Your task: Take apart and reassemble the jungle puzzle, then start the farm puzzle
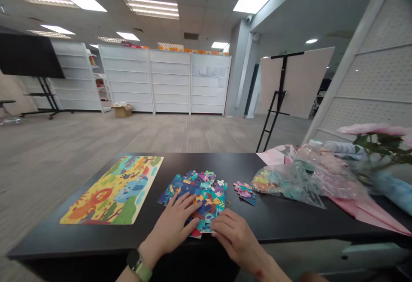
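A loose heap of colourful jigsaw pieces lies on the black table, mostly blue, teal and purple. My left hand rests flat on the heap's near left side, with a smartwatch on its wrist. My right hand lies against the heap's near right edge, fingers touching the pieces. Neither hand visibly grips anything. To the left lies a bright picture sheet with a yellow, orange and blue design. A small cluster of pieces sits right of the heap.
A clear plastic bag with printed contents lies on pink paper at the table's right, near a pink flower bunch. The table's near edge runs below my hands. White shelves and a black easel stand beyond.
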Demonstrator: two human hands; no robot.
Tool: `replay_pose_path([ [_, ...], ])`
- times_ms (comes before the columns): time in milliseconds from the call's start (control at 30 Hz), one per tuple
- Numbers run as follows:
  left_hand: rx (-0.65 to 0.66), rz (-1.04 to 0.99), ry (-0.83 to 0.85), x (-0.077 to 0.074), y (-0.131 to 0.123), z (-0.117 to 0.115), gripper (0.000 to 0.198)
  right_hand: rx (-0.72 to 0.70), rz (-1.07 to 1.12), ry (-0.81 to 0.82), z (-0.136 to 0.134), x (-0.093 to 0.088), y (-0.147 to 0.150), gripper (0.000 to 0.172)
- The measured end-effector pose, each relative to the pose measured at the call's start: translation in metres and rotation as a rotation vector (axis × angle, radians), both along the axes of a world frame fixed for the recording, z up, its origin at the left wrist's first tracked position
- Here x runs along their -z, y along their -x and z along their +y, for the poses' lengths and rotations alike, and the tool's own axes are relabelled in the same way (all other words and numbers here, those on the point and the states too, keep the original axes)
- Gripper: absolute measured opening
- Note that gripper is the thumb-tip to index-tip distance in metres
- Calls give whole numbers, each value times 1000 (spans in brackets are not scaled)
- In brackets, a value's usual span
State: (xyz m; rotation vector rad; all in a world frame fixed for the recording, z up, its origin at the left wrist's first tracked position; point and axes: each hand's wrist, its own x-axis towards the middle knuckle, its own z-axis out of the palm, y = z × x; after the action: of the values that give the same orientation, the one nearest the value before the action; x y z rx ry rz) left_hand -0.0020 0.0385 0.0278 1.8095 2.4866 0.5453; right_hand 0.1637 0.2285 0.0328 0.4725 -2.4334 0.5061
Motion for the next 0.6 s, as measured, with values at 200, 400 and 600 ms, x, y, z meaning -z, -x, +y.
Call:
replay_pose_path([
  [200, -45, -13, -80, 0, -3, 3, 41, -24, 68, -148, 3, 19, -2, 19],
  [400, -91, -6, -123, -1, -4, 8, 39, 16, 145, -269, 5, 30, -12, 22],
  [600, -57, 192, -206, 45, 18, 8, 40, 138, 289, -310, 7, 62, 5, 26],
])
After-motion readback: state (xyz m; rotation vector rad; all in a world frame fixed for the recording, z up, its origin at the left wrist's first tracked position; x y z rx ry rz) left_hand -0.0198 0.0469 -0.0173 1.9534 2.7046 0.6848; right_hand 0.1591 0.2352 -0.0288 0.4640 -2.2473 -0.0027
